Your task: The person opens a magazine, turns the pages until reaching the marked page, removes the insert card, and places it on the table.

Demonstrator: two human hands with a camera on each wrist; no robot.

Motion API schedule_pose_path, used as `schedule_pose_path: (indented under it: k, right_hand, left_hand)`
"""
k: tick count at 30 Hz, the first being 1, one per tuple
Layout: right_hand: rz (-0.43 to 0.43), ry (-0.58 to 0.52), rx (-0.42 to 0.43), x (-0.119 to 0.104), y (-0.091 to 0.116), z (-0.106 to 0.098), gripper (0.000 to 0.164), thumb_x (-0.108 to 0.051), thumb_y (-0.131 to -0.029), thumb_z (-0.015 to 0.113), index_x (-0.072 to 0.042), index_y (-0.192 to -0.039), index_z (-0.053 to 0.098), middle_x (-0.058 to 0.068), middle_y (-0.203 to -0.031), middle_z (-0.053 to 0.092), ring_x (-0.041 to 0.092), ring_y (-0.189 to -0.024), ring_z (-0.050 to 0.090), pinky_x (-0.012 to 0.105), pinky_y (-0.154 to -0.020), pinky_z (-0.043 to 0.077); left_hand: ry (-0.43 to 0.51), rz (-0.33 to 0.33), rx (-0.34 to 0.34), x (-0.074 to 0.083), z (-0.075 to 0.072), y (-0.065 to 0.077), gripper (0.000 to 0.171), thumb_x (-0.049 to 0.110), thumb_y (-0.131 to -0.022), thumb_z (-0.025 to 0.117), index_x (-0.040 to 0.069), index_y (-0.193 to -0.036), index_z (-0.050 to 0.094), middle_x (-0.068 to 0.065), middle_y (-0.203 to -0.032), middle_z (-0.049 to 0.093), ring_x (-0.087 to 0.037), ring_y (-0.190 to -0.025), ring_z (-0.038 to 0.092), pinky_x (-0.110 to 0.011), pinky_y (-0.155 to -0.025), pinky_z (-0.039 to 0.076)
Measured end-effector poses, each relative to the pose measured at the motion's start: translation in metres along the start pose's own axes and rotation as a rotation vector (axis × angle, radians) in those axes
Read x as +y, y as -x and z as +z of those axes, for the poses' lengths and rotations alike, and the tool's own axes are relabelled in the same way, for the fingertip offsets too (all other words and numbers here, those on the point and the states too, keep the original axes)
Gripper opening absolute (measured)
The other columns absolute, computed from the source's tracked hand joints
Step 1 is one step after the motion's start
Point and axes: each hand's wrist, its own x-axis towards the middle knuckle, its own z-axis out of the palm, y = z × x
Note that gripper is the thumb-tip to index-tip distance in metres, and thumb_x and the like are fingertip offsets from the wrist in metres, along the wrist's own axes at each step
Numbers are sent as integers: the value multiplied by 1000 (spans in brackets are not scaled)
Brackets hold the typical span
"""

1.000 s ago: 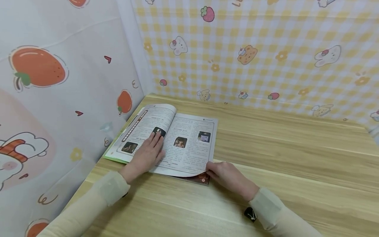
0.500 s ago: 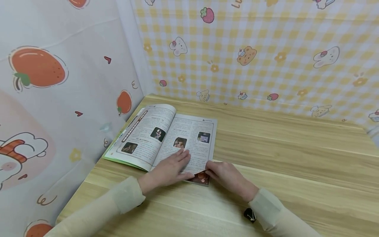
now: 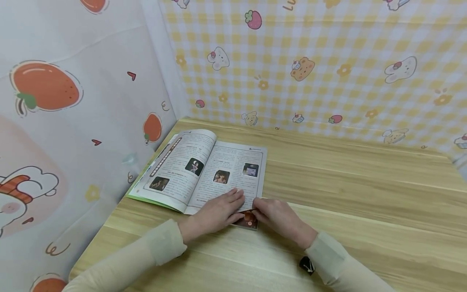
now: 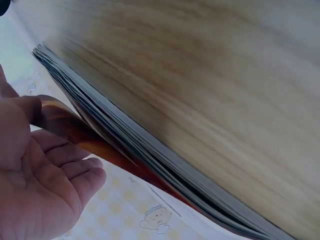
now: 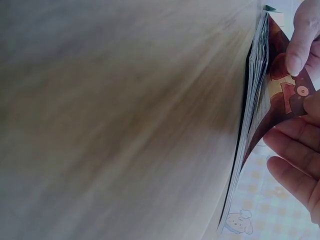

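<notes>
An open magazine (image 3: pixel 240 160) lies at the left part of the table, text and small photos on both pages. My right hand (image 3: pixel 279 219) pinches the lower right corner of the right-hand page, which is slightly raised. My left hand (image 3: pixel 215 213) lies across that page's lower edge, fingers on top and thumb below the edge. In the right wrist view the left thumb (image 5: pixel 295 64) touches the page's brown underside (image 5: pixel 282 95). The raised page (image 4: pixel 75 127) curves away from the stacked pages (image 4: pixel 125 125) in the left wrist view. Its upper side is hidden there.
The wooden table (image 3: pixel 346 182) stretches right of the magazine. A patterned white curtain (image 3: pixel 91 129) borders the table's left side, and a yellow checked one (image 3: pixel 313 48) its back. A small black object (image 3: pixel 307 265) is by the right cuff.
My left hand has moved right from the left-hand page to the lower edge of the right-hand page. My right hand has stayed at the corner; the raised edge shows less curl.
</notes>
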Motion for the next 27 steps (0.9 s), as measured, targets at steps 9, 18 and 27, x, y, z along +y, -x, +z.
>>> schedule_pose_path:
  k: [9, 18, 27]
  right_hand:
    - [-2, 44, 170, 2, 3, 2, 21, -18, -82, 77, -12, -83, 57, -3, -72, 65, 5, -60, 56, 16, -51, 45]
    - [-28, 4, -33, 0, 2, 2, 18, -24, -83, 76, -12, -84, 63, -2, -82, 65, 7, -70, 58, 21, -63, 52]
    - [-16, 25, -276, -2, 5, 1, 42, -30, -86, 73, 0, -115, 68, 20, -126, 65, 32, -115, 64, 41, -97, 55]
  left_hand:
    - [-95, 13, 90, 2, 1, -2, 41, 24, -99, 55, 2, -134, 58, -17, -142, 56, -32, -133, 53, -41, -109, 46]
    - [-95, -57, 193, -6, 6, -5, 57, 21, -99, 56, -5, -146, 39, -23, -149, 45, -39, -138, 45, -46, -113, 40]
    - [-348, 17, 249, -11, 12, -9, 73, 6, -94, 56, 25, -156, 24, -14, -161, 25, -40, -147, 27, -51, -115, 37]
